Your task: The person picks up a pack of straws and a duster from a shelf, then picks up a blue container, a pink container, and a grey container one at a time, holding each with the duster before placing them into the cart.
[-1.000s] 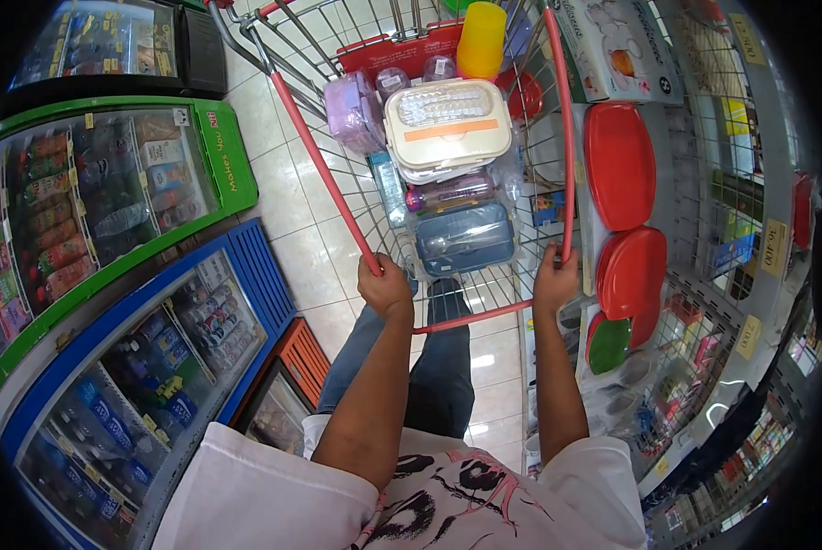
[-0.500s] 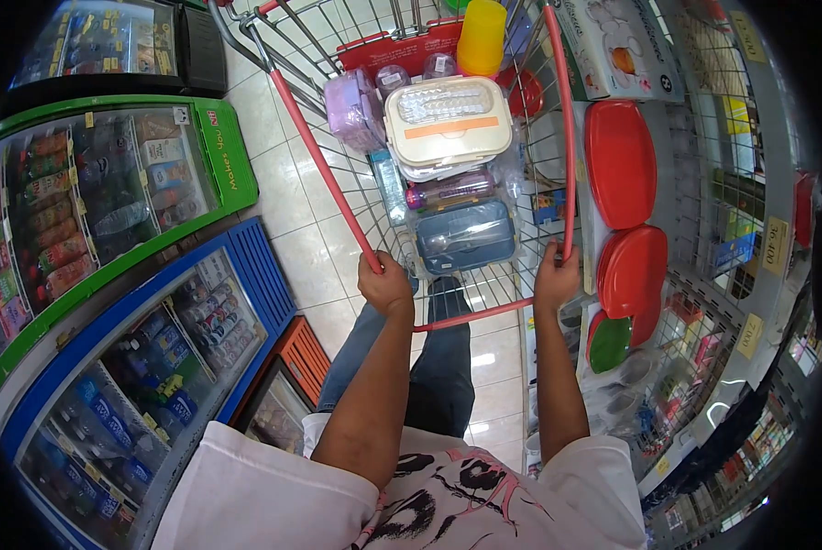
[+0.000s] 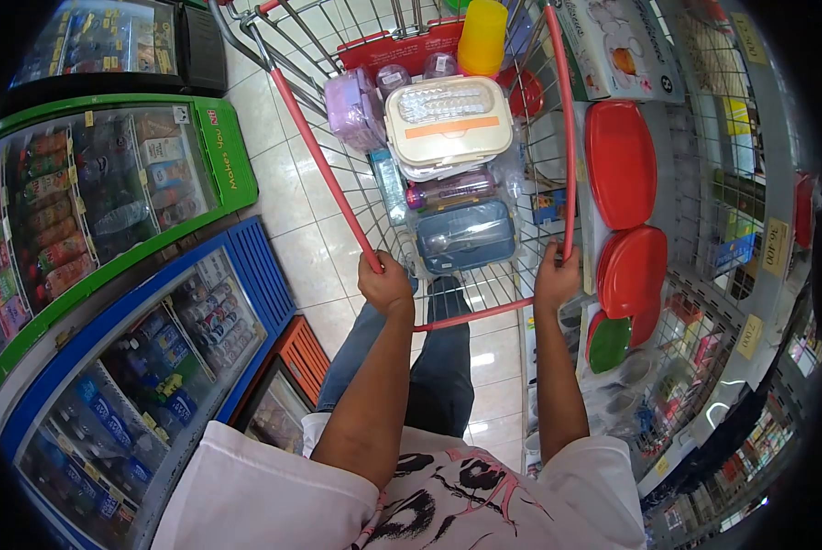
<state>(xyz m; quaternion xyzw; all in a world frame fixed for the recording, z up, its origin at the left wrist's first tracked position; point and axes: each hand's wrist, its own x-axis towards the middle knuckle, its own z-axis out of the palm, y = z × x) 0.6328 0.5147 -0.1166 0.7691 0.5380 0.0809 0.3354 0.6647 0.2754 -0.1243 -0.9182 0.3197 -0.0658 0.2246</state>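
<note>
My left hand (image 3: 386, 282) is closed round the left side of the red cart rail (image 3: 324, 170), and my right hand (image 3: 557, 278) grips its right side. Inside the wire cart, a cream lunch box (image 3: 449, 133) with an orange band lies on top of other white boxes. Nearer to me is a blue-grey lunch box (image 3: 467, 238) in clear wrap. Between them sits a purple item (image 3: 451, 188). A lilac box (image 3: 353, 108) stands at the left, and stacked yellow cups (image 3: 482, 38) are at the far right.
Glass-door coolers with green (image 3: 230, 160) and blue (image 3: 263, 270) frames hold drinks on the left. Shelves on the right carry red trays (image 3: 621, 165), a green dish (image 3: 609, 343) and a boxed set (image 3: 617, 50). Pale floor tiles (image 3: 292, 192) show beside the cart.
</note>
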